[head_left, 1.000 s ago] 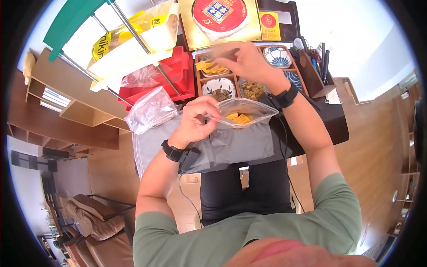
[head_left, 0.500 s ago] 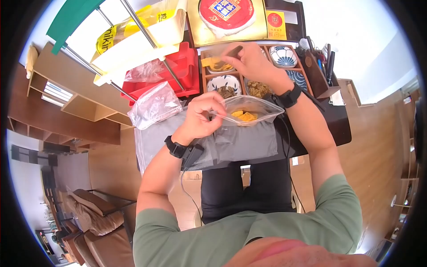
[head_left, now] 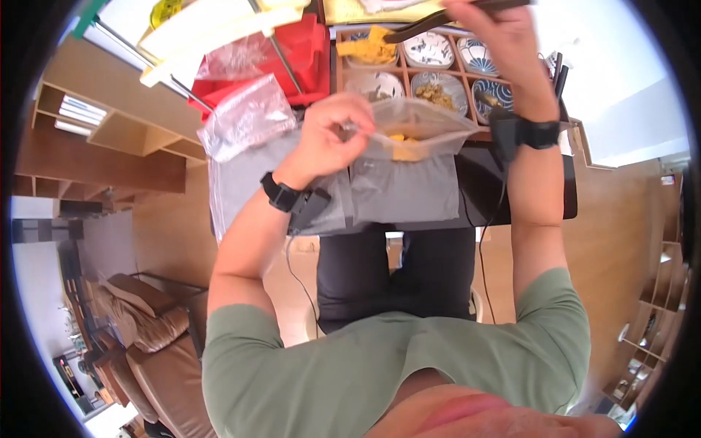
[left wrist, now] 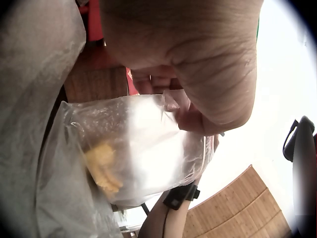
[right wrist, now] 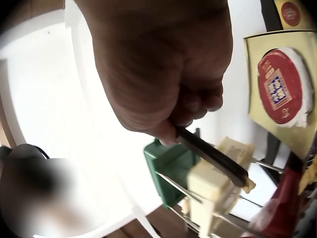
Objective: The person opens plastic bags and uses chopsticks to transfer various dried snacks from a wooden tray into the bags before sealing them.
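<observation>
My left hand pinches the edge of a clear zip bag, whose mouth gapes. Yellow pieces lie in the bag's lower part, as the left wrist view shows. Dark tongs are gripped in my right hand, raised over the back right of a divided wooden box. Their tip points left, beside a dish of yellow strips in the back left compartment. In the right wrist view, a small yellowish piece shows at the tongs' tip.
Other patterned dishes in the box include one with brown clusters and one with a few dark bits. Left of it stand a red bin and a crumpled clear bag. Flat clear bags cover the table front. A cable hangs from each wrist.
My right hand has moved right and away from above the yellow strips, bringing the tongs into plain sight. My left hand keeps its pinch on the bag. The head view has shifted.
</observation>
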`<state>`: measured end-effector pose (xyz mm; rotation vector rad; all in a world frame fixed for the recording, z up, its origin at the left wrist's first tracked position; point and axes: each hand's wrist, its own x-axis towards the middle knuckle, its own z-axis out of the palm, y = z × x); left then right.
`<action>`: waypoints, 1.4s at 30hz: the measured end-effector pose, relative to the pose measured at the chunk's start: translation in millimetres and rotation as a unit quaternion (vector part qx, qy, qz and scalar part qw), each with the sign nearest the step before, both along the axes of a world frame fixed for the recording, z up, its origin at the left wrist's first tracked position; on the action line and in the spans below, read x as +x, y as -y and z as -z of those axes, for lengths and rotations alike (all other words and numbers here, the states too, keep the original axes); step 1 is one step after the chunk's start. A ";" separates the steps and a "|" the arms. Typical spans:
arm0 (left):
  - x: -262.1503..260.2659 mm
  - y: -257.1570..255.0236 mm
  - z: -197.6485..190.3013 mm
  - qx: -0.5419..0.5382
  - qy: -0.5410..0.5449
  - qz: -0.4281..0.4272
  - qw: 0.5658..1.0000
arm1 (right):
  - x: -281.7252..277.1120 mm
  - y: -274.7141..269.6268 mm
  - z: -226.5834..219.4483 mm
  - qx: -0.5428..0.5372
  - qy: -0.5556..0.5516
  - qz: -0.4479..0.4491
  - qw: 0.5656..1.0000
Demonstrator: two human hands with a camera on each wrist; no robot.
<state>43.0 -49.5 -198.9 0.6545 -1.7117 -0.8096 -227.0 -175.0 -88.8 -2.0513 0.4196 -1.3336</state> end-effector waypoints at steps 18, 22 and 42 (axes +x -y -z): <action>0.0 -0.2 0.3 0.015 -0.009 0.030 0.999 | 13.1 -29.8 -25.4 0.034 -0.330 -0.218 0.918; -0.9 -0.5 -1.5 0.019 -0.015 0.034 0.999 | 24.7 -16.9 -14.1 0.017 -0.117 0.063 0.991; 0.8 -1.4 -3.9 -0.009 0.009 0.029 0.999 | 74.9 -5.6 52.3 -0.226 -0.214 0.054 0.949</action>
